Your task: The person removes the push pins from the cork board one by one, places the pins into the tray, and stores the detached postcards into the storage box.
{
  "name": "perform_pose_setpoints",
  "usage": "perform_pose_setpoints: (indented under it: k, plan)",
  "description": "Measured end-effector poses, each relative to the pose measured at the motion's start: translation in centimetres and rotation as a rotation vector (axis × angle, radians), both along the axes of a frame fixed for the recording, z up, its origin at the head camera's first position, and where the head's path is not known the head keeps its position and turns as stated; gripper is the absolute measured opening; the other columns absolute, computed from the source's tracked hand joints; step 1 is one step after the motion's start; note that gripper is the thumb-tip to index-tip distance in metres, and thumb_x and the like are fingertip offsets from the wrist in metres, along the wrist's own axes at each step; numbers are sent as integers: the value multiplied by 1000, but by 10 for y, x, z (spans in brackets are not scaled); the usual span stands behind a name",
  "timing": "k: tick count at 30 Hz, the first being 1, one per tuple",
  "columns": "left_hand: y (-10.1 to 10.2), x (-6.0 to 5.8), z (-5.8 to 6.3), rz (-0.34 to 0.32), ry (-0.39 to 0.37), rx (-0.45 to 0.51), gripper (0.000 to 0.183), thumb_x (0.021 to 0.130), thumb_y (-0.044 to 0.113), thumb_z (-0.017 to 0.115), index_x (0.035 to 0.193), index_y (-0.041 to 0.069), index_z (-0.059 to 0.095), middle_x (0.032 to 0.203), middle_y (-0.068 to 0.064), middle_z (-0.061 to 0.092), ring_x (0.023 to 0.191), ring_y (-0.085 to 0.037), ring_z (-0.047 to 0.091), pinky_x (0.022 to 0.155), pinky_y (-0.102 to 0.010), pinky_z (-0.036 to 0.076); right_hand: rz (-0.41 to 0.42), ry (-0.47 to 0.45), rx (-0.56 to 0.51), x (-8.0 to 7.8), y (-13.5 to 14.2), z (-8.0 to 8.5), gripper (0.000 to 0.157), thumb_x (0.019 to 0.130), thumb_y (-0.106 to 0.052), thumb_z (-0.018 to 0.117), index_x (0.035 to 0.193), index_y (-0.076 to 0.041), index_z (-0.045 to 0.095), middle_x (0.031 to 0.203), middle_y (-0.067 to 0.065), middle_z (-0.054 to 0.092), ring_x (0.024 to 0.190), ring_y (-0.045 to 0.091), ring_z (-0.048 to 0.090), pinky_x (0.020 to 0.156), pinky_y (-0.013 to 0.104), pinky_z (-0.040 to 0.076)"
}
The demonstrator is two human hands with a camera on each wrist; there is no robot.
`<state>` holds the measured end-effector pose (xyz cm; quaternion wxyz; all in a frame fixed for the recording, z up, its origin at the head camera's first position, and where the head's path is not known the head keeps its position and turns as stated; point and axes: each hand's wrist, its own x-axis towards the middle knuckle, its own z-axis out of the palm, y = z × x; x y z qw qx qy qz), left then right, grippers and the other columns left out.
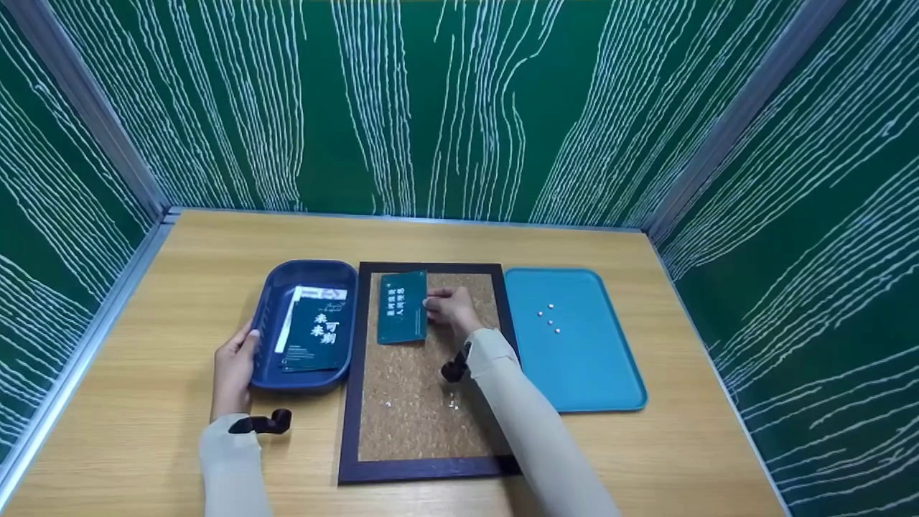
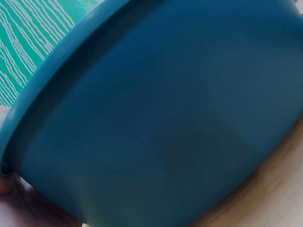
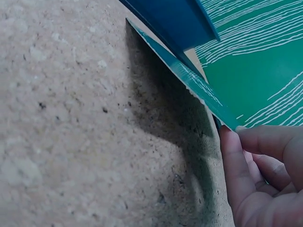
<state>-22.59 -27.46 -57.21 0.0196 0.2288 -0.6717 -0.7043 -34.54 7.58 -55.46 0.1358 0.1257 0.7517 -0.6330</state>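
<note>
A dark green card [image 1: 402, 307] with white characters lies over the upper left of a framed cork board [image 1: 409, 424]. My right hand [image 1: 454, 310] pinches its right edge between thumb and fingers. In the right wrist view the card [image 3: 189, 85] slants up from the cork, its near edge lifted and its far end close to the surface. On the left, my left hand [image 1: 235, 362] grips the side wall of a dark blue basin [image 1: 267, 316]. Inside that basin lie printed cards [image 1: 316, 330], a green one on top of a whitish one.
Right of the board sits a turquoise tray [image 1: 589, 373] with several small pale push pins [image 1: 551, 322]. Small white bits [image 1: 453, 406] lie on the lower cork. Green walls [image 1: 459, 108] with white lines enclose the wooden table [image 1: 301, 474] at the back and sides.
</note>
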Motion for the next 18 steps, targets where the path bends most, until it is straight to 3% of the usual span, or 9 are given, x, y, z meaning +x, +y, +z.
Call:
perform_pose_setpoints:
  k: [11,18]
  plan:
    - [-1,0,2,1,-14,49,48,105,28,42,151,17,32,159,0,18,145,-15,14,116,-32,20,41,8,0,4,2,8,19,91,-5,67,110,-2,70,100,12,69,83,21,69,73,31,58]
    - [-1,-1,3,-1,-9,55,48,105,28,42,151,18,32,159,2,18,145,-14,13,115,-32,21,47,54,-33,6,-1,13,21,90,-2,67,111,-1,70,102,13,68,88,21,69,75,29,58]
